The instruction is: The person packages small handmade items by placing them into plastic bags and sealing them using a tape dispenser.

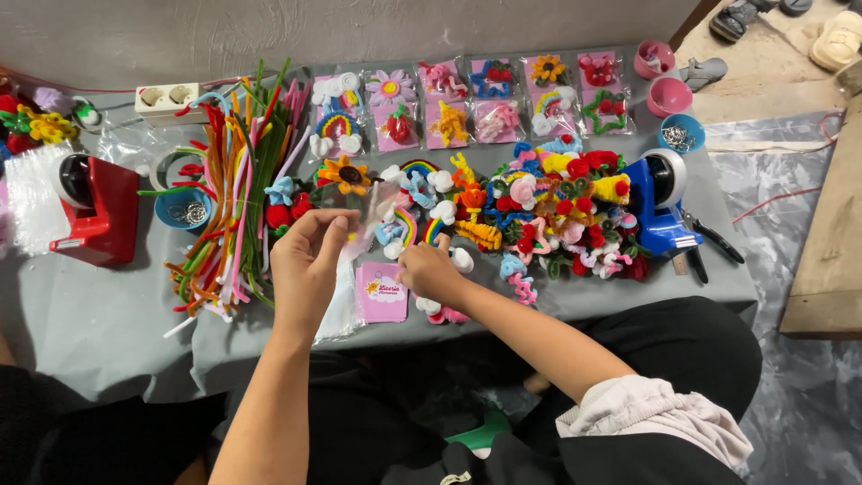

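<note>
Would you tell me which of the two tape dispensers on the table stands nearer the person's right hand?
The blue tape dispenser, at the table's right end beside the pliers; the red tape dispenser stands far off at the left end, beyond the left hand.

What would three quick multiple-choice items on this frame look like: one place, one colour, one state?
1. Where does the red tape dispenser stand?
A. At the table's left end
B. At the right end
C. In the middle

2. What colour is the card beside the right hand?
A. Green
B. Pink
C. Black

3. What is the left hand doing?
A. Lying flat on the cloth
B. Pinching a clear plastic bag
C. Gripping the pliers

Answers:
1 A: it stands left of the pipe cleaner bundle.
2 B: the card is pink on the grey cloth.
3 B: the fingertips pinch the clear bag above the table.
</note>
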